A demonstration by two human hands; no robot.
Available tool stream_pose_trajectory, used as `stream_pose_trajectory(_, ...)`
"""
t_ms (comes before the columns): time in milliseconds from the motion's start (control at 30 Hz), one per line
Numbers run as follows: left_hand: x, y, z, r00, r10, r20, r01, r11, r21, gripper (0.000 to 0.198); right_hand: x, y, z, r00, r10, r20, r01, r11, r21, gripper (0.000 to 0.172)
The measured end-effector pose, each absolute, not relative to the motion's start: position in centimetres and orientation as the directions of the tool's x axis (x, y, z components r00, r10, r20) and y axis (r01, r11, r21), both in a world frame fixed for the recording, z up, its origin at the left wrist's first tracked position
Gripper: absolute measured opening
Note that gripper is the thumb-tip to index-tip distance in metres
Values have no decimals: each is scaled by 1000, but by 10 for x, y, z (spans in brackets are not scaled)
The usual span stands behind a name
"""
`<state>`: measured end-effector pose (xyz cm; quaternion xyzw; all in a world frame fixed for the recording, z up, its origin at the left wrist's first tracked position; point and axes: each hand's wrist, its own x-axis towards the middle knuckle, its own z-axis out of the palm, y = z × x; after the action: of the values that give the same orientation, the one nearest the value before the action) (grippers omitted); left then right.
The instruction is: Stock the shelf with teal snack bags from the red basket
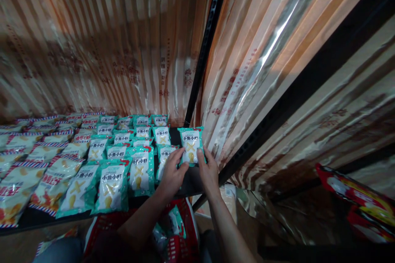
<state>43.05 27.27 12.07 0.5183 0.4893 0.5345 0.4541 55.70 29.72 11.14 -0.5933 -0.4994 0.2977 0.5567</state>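
A teal and white snack bag [191, 144] is held upright at the right end of the black shelf [188, 183]. My left hand [172, 170] grips its lower left edge, fingers curled and thumb in front. From the other side my right hand [208, 167] holds the lower right edge, with the thumb on the bag's front. Just left of the held bag, another teal bag [163, 158] is partly covered by my left hand. Several matching teal bags, such as one at the front [112, 185], stand in rows farther left.
Striped-edge snack bags [55, 178] fill the shelf's left part. A red basket [191, 218] with more teal bags sits below, between my legs. A black metal post [205, 45] and a slanting black beam [262, 139] border the shelf. Red packages [354, 191] lie at right.
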Motion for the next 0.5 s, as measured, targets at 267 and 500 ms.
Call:
stream_pose_trajectory(267, 436, 304, 128, -116, 993, 23, 112, -10, 994, 48, 550, 331, 106, 383, 875, 296, 327, 171, -929, 56)
stream_pose_trajectory(500, 440, 347, 138, -146, 989, -33, 193, 61, 979, 47, 542, 364, 103, 446, 843, 301, 368, 134, -920, 50)
